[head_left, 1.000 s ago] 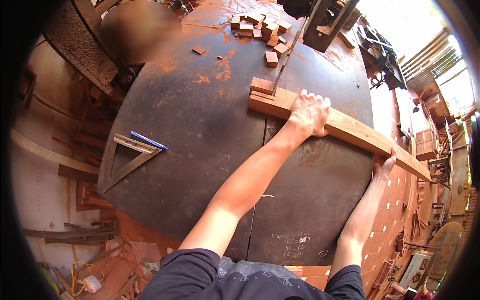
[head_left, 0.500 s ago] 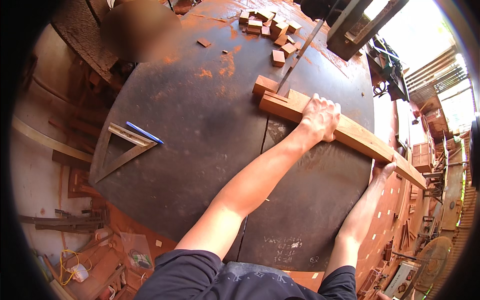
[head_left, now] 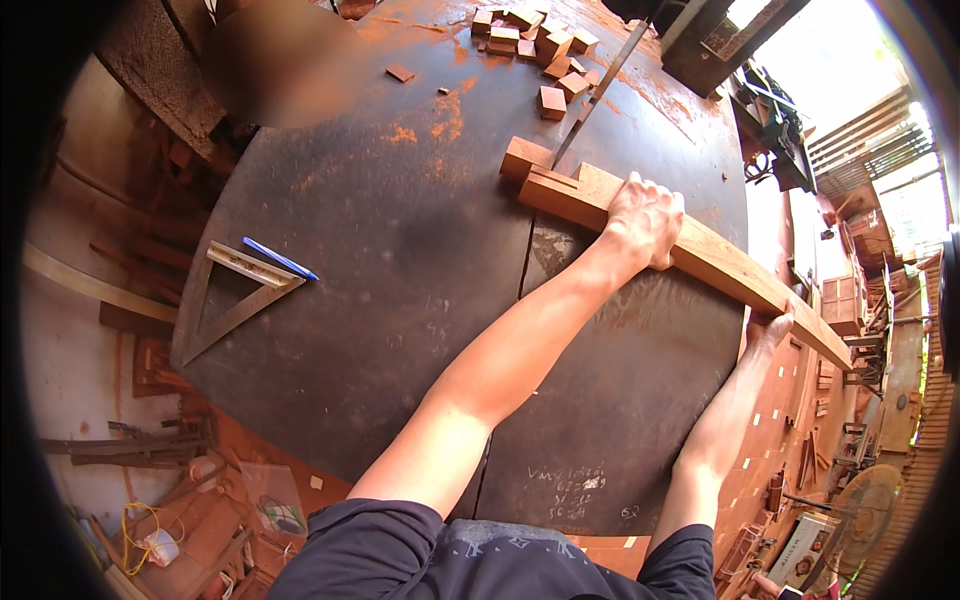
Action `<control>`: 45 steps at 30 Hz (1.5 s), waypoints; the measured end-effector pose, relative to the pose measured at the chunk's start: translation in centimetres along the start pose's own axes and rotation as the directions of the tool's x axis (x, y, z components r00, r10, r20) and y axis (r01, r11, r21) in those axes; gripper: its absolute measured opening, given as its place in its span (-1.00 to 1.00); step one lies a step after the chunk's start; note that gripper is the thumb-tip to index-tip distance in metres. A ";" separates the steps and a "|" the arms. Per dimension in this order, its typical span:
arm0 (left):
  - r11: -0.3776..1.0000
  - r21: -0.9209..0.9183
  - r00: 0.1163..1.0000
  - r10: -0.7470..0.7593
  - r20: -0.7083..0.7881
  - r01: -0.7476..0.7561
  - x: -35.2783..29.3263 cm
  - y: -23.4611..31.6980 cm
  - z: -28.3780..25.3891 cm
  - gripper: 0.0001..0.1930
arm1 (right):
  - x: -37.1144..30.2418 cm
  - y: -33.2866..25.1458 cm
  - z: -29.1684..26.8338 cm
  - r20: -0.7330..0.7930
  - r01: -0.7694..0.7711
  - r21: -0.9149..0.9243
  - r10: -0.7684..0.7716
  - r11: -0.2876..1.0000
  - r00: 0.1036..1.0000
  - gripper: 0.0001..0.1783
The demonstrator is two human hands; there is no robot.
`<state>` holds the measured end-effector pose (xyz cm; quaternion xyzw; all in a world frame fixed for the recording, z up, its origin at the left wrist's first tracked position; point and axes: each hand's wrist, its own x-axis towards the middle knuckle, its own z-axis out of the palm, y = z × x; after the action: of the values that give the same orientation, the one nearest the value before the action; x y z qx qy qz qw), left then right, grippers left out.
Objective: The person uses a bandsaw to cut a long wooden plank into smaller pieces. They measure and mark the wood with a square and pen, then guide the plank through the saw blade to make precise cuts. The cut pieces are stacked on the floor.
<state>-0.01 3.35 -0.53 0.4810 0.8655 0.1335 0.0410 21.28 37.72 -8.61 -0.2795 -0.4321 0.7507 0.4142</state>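
A long reddish wooden beam [head_left: 728, 262] lies slantwise over the right side of a dark metal saw table [head_left: 400, 330]. My left hand [head_left: 645, 222] is wrapped over the beam near its far left end, knuckles up. Farther along, at the table's right edge, my right hand [head_left: 772, 328] grips the beam from the near side, its fingers partly hidden beneath. A step is cut into the beam's left end, next to a narrow upright saw blade [head_left: 608, 82]. Against that end sits a short wooden block [head_left: 527, 156]; whether it is joined to the beam I cannot tell.
Several small wooden blocks [head_left: 551, 102] lie beyond the blade, among orange sawdust. At the table's left are a triangular set square [head_left: 228, 322] and a blue pen [head_left: 280, 258]. A dark machine arm [head_left: 715, 45] stands at the far right. A fan [head_left: 868, 520] is at lower right.
The whole view has shifted slightly, so the table's things sit a little higher. Both hands keep their hold, and the beam stays by the blade with hardly any visible movement.
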 end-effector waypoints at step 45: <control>0.999 -0.046 0.999 0.009 0.050 -0.007 0.4 0.1 -0.6 -0.34 | -0.9 -0.9 0.1 0.066 0.048 -0.021 -0.047 0.999 0.997 -0.09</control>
<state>-0.26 3.56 0.12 0.4864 0.8591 0.1413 0.0730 21.97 37.14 -7.75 -0.2491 -0.4602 0.7446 0.4144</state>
